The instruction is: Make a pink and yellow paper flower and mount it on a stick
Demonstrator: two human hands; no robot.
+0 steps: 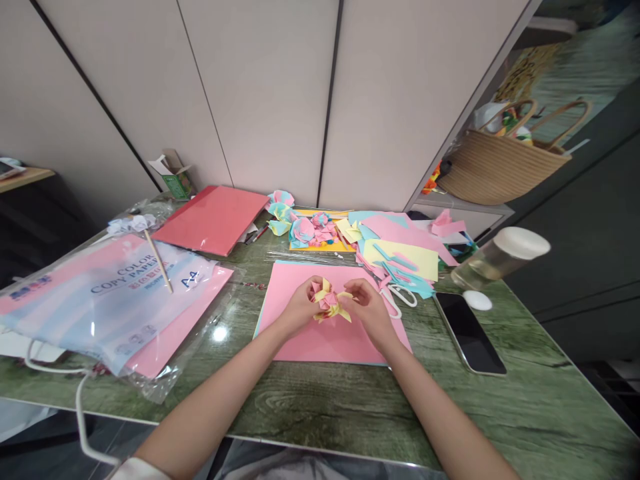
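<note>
Starting at your far left, a plastic-wrapped pack of colour copy paper [100, 293] lies on the green table [525, 400] with a thin wooden stick [159, 261] resting across it. Behind it, a stack of red sheets [213, 219] sits near a small green box [177, 179] by the wall. Your left hand [300, 308] comes next, fingers curled in and pinching the left side of a folded pink and yellow paper flower [329, 300]. You hold that flower just above a large pink sheet [325, 340] spread flat in front of you. Further back, a cluster of finished paper blooms [305, 227] in pink, blue and yellow lies near the wall. Your right hand [367, 308] closes on the flower's right side, fingertips tucked into its folds, so both hands grip it between them. Just beside that hand lie white-handled scissors [400, 297] at the edge of a heap of cut coloured paper [400, 250]. A dark phone [470, 332] lies face up further right, near a clear bottle [500, 257] with a white cap. A woven basket [500, 170] sits on the shelf behind.
</note>
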